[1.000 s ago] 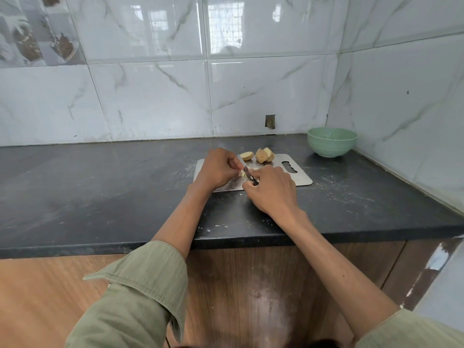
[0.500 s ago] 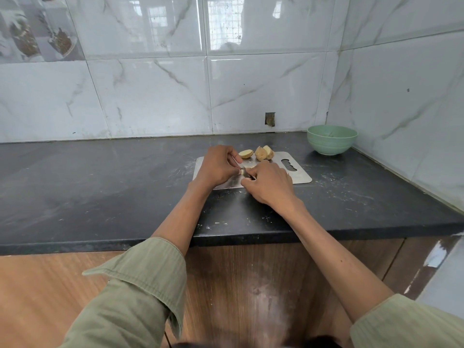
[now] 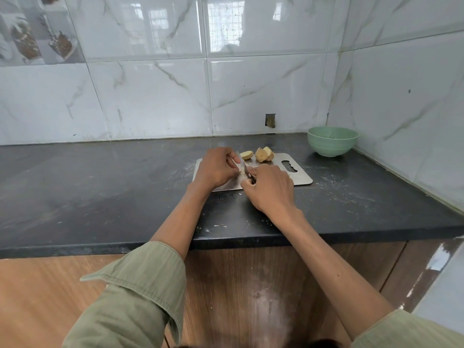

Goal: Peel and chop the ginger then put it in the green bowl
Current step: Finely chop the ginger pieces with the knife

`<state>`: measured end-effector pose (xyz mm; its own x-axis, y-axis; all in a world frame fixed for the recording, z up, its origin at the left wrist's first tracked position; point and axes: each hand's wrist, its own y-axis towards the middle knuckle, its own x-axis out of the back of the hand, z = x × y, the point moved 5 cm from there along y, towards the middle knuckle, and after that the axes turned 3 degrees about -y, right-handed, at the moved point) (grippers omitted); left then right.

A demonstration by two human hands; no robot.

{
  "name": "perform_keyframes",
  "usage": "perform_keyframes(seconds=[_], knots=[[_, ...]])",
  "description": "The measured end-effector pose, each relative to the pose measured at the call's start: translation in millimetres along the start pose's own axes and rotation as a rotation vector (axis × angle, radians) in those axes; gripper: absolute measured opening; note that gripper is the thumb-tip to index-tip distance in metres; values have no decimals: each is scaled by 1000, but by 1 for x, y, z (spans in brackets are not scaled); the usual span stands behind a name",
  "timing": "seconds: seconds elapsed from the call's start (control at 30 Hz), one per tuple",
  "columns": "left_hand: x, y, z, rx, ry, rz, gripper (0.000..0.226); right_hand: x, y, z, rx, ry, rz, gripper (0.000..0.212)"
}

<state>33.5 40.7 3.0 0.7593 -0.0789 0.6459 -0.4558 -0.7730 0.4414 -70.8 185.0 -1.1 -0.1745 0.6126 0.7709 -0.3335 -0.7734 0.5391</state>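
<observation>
Meanwhile both hands' fingers pinch ginger (image 3: 241,172) and knife (image 3: 247,172) between loose ginger pieces (image 3: 261,154) and counter edge (image 3: 226,241).

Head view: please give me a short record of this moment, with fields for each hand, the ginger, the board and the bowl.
left hand: holds a small ginger piece, mostly hidden
right hand: grips the knife, blade at that piece
ginger: cut pieces lie at the board's far edge
board: metal, flat on the dark counter
bowl: green, right of the board, apart from it; no ginger visible inside
</observation>
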Motion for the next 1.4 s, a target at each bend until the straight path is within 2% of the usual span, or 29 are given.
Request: perform_keyframes(seconds=[0.1,0.2,0.5,0.7,0.8,0.93,1.17,1.27,1.4], knots=[[4,0,4,14,-6,-44,26,2,1,-4,-14,56,-16,24],[5,1,5,17,-5,-57,24,-1,3,-9,-38,70,35,25],[-1,0,-3,-33,-61,9,21,-2,2,-9,-29,70,37,16],[-2,-1,-5,-21,-87,38,25,-3,3,-5,-17,39,79,29],[-4,-1,-4,-27,-77,54,25,-4,5,-3,3,0,81,28],[-4,0,-1,-7,-16,9,22,-3,7,-2,9,-49,98,23],[-2,3,4,-10,14,-70,22,-1,3,-7,11,10,32,30],[0,3,0,-63,-54,-77,27,2,4,-12,-16,36,-48,32],[3,1,-4,-138,-52,-115,47,7,8,-16,-42,100,-92,35]])
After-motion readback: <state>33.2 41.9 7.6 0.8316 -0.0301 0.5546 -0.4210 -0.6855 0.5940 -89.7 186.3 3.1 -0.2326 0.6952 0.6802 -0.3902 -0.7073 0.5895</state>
